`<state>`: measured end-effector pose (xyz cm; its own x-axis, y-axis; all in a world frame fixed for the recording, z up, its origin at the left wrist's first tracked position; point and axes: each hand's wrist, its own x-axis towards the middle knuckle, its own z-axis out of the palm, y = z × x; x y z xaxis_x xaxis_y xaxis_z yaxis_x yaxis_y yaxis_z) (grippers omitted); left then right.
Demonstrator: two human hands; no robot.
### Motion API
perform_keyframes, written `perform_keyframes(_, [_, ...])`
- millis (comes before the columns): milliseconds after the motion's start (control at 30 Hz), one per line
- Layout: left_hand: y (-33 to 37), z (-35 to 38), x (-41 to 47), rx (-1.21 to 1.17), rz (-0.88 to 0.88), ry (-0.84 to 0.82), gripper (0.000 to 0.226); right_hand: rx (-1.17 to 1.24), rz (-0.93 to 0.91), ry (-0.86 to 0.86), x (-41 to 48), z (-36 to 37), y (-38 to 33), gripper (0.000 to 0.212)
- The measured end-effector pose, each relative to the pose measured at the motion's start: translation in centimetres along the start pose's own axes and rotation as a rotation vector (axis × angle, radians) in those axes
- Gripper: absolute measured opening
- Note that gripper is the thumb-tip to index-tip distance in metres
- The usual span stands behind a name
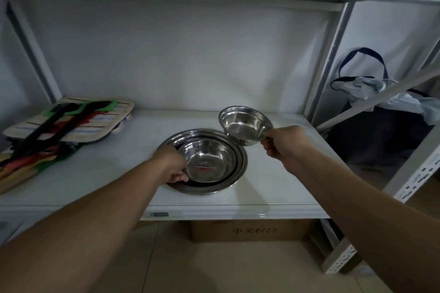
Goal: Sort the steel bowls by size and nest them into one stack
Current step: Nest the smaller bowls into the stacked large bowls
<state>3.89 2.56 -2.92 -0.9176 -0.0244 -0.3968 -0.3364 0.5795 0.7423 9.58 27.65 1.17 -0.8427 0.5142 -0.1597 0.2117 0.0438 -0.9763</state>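
Note:
A stack of nested steel bowls [235,169] sits on the white shelf [273,188], widest at the bottom. The innermost bowl [206,160] has a red sticker on its floor. My left hand [172,165] grips the left rim of this stack. My right hand [284,144] pinches the rim of a small steel bowl [244,123], holding it tilted in the air just above and to the right of the stack.
Folded striped cloths with coloured utensils [66,121] lie on the shelf's left side. A metal upright [331,54] stands at the right, a bag [371,88] beyond it. A cardboard box [252,231] sits on the floor under the shelf.

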Motion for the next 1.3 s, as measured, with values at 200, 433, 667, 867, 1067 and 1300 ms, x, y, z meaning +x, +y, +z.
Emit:
perform_keyframes(200, [-0.3, -2.3, -0.4, -0.009, 0.048, 0.100, 0.018, -0.365, 0.013, -0.161, 0.2, 7.1, 0.8, 0.013])
perform_keyframes(433, [-1.5, -3.7, 0.6, 0.015, 0.074, 0.221, 0.022, -0.621, 0.009, -0.241, 1.6, 9.3, 2.8, 0.017])
perform_keyframes(667, [-1.9, -3.8, 1.8, 0.253, 0.126, 0.357, 0.023, -1.135, -0.186, -0.271, 1.0, 10.1, 2.3, 0.019])
perform_keyframes(867, [-0.7, -4.3, 3.1, 0.295, 0.042, 0.146, 0.090, -1.011, -0.171, -0.151, 3.1, 7.7, 1.3, 0.027])
perform_keyframes(1067, [0.1, -3.5, 4.2, 0.116, -0.053, -0.072, 0.084, -0.836, 0.097, -0.410, 4.5, 7.0, 2.2, 0.032])
perform_keyframes(1300, [0.1, -3.2, 4.8, 0.151, -0.029, -0.054, 0.080, -0.857, 0.073, -0.423, 4.8, 7.7, 2.3, 0.030])
